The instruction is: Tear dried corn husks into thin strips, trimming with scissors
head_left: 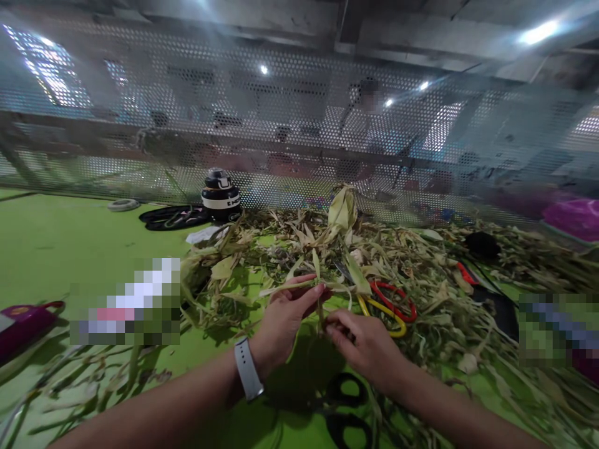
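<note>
In the middle of the view, my left hand [283, 318], with a pale watch band at the wrist, pinches several crossing pale green husk strips [317, 267] between thumb and fingers. Just to its right, my right hand [369, 346] is closed with curled fingers on the lower end of the same strips. Black-handled scissors [349, 393] lie below my hands on the green table [163, 386]. Red and yellow handles of another pair of scissors [400, 305] show beyond my right hand, their blades partly covered by husks.
A heap of dried husks [416, 255] spreads across the table's middle and right. A black jar-like container [221, 196], a black pouch [175, 216] and a tape roll [123, 204] stand or lie behind. A perforated screen [290, 125] rises at the back, people dimly visible through it.
</note>
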Available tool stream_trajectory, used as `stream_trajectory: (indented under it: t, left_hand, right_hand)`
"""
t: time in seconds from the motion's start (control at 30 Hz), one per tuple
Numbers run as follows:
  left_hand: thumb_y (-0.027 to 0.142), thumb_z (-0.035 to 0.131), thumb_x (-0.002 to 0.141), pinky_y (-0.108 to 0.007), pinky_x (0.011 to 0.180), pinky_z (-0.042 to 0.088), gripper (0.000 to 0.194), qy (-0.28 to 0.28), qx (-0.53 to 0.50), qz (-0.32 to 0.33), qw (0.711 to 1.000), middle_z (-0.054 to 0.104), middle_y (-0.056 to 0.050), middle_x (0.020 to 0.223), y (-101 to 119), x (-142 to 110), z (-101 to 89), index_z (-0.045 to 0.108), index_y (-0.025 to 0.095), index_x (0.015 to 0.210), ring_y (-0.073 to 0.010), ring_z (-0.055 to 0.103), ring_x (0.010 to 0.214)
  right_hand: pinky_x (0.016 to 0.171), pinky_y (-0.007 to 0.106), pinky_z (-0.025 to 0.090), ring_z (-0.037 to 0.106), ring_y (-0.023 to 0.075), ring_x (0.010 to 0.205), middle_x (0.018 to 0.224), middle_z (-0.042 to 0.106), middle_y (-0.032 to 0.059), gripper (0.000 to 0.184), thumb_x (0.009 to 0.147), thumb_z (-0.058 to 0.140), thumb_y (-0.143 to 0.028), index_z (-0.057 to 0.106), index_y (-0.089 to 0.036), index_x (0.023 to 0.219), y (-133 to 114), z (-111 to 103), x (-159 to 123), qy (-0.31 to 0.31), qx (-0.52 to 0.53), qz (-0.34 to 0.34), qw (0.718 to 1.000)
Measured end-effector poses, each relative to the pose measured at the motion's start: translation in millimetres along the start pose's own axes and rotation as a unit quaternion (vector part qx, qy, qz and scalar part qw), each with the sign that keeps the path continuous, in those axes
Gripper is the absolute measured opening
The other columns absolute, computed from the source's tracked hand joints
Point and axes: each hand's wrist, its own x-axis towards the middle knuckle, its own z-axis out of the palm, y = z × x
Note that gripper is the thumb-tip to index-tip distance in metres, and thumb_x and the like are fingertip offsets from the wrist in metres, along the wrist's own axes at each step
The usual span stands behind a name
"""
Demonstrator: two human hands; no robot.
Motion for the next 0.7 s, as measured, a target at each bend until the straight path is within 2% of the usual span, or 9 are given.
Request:
stream_trajectory:
  t: [0.07, 0.2, 0.33, 0.4, 0.57, 0.7]
  left_hand:
    - [0.018, 0.073, 0.064, -0.026, 0.075, 0.049, 0.035, -0.004, 0.018, 0.002, 1.000, 0.071, -0.006, 0.081, 1.1, -0.3, 0.2, 0.059, 0.013, 0.096, -0.0169, 0.066, 0.079]
    - [0.020, 0.073, 0.064, -0.026, 0.073, 0.051, 0.030, -0.002, 0.057, 0.020, 0.998, 0.070, -0.005, 0.078, 2.1, -3.0, 0.8, 0.060, 0.014, 0.090, -0.0164, 0.066, 0.075]
    - [0.023, 0.073, 0.064, -0.028, 0.074, 0.051, 0.026, -0.023, 0.055, 0.029, 0.998, 0.070, -0.005, 0.079, 1.4, -6.2, 1.1, 0.058, 0.016, 0.085, -0.0183, 0.067, 0.078]
    - [0.023, 0.073, 0.064, -0.028, 0.074, 0.051, 0.026, -0.021, 0.058, 0.037, 0.997, 0.070, -0.005, 0.077, 2.6, -6.3, 1.3, 0.058, 0.015, 0.083, -0.0178, 0.067, 0.076]
    - [0.023, 0.073, 0.064, -0.024, 0.069, 0.052, 0.023, -0.014, 0.058, 0.045, 0.997, 0.070, -0.004, 0.072, 5.4, -2.4, 0.7, 0.058, 0.013, 0.078, -0.0150, 0.066, 0.071]
    - [0.020, 0.075, 0.062, -0.026, 0.071, 0.053, 0.024, -0.001, 0.030, 0.020, 0.999, 0.070, -0.004, 0.072, 2.7, 1.2, -1.4, 0.058, 0.014, 0.078, -0.0156, 0.067, 0.071]
  right_hand:
    - [0.056, 0.022, 0.039, 0.059, 0.0139, 0.062, 0.071, 0.065, 0.0018, 0.015, 0.086, 0.045, -0.027, 0.058, -0.019, 0.084, -1.2, 0.4, 0.1, -0.002, 0.014, -0.002, 1.000]
    - [0.049, 0.021, 0.036, 0.054, 0.0121, 0.053, 0.069, 0.063, 0.0000, 0.023, 0.080, 0.054, -0.037, 0.055, -0.019, 0.095, -2.1, 3.2, -0.5, -0.014, 0.053, 0.038, 0.998]
    - [0.054, 0.022, 0.036, 0.053, 0.0124, 0.056, 0.064, 0.060, -0.0012, 0.005, 0.079, 0.052, -0.022, 0.056, -0.020, 0.077, -1.1, 6.5, -1.8, -0.014, 0.024, 0.006, 1.000]
    - [0.053, 0.022, 0.035, 0.051, 0.0120, 0.054, 0.062, 0.058, -0.0014, 0.008, 0.080, 0.047, -0.018, 0.054, -0.020, 0.075, -1.6, 6.9, -1.9, -0.001, 0.024, 0.009, 1.000]
    - [0.047, 0.022, 0.034, 0.048, 0.0122, 0.049, 0.059, 0.056, -0.0017, 0.011, 0.085, 0.042, -0.023, 0.051, -0.018, 0.088, -1.9, 6.4, -0.3, -0.003, 0.055, 0.033, 0.998]
    - [0.059, 0.023, 0.039, 0.055, 0.0139, 0.062, 0.072, 0.062, 0.0025, 0.018, 0.088, 0.040, -0.022, 0.055, -0.018, 0.097, 1.3, 6.7, -1.0, -0.017, 0.015, -0.022, 1.000]
